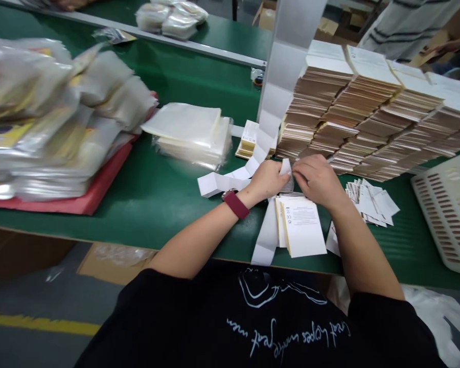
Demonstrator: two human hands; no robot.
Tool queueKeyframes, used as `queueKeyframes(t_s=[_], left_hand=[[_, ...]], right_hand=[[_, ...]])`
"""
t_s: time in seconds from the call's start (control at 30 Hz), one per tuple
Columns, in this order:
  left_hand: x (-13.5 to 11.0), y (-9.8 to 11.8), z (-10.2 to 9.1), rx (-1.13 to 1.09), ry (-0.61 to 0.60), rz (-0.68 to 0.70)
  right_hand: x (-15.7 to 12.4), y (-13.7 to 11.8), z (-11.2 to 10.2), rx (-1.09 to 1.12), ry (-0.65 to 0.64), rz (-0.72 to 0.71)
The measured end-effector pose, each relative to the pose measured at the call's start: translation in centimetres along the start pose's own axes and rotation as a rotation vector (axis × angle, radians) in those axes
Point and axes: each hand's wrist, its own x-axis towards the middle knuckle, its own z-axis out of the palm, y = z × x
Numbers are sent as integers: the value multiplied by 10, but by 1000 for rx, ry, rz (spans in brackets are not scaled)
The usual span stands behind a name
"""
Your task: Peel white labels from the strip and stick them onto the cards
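My left hand [267, 179] and my right hand [317, 180] meet over the green table [168, 189]. Both pinch a small white label [285, 167] at the end of a long white backing strip [230, 181]. That strip hangs down from above and curls across the table. My left wrist carries a maroon watch band [235, 203]. Just below my hands lies a short stack of white booklets [302, 225] with printed text on top.
Tall rows of brown-edged booklets [368, 117] fill the right. A white slotted basket [450, 214] stands at far right. Clear bags [191, 133] sit centre-left, filled packets [42, 117] on a red tray at left. Small loose labels [371, 202] lie beside my right arm.
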Motion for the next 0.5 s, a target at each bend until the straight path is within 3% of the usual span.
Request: queueKeyframes(t_s=[0.17, 0.5], left_hand=[[-1, -2, 0, 66, -18, 9], [3, -7, 2, -6, -10, 33]], right_hand=[[2, 0, 3, -37, -59, 11], [0, 2, 11, 12, 50, 44]])
